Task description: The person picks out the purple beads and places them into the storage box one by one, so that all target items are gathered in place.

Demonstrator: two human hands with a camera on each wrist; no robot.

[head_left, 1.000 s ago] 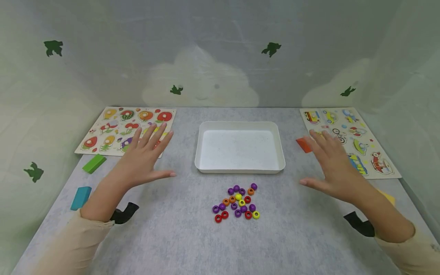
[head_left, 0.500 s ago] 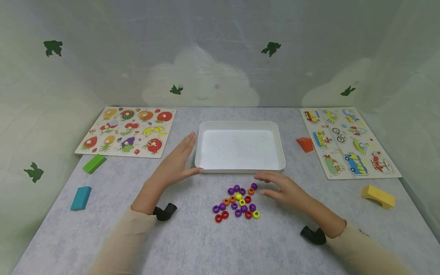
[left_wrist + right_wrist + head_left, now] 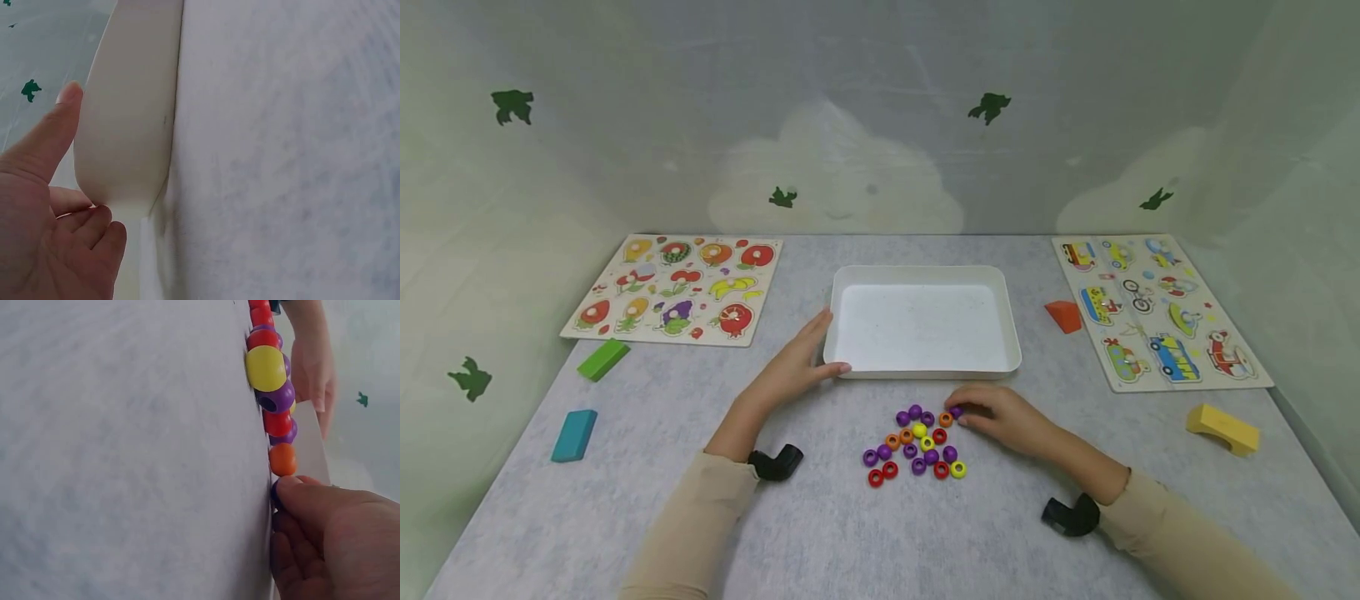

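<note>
A shallow white tray (image 3: 925, 327) lies on the table before me. At its front left corner my left hand (image 3: 790, 367) holds it, the thumb on the front rim and the fingers along the left side. The left wrist view shows the curled fingers against the tray's outer wall (image 3: 128, 119). In front of the tray lies a loose cluster of purple, red, orange and yellow beads (image 3: 927, 442). My right hand (image 3: 1003, 417) pinches a purple bead (image 3: 956, 412) at the cluster's back right edge, between thumb and index finger. That bead is partly hidden by the thumb in the right wrist view.
A fruit puzzle board (image 3: 679, 292) lies back left, a vehicle puzzle board (image 3: 1157, 321) back right. Around the sides are a green block (image 3: 603, 360), a blue block (image 3: 574, 435), an orange-red block (image 3: 1063, 317) and a yellow arch block (image 3: 1223, 429). Light curtains surround the table.
Both hands have come inward from spread positions over the puzzle boards. The left has reached the tray's corner and taken hold; the right has come down to the beads and pinched a purple one.
</note>
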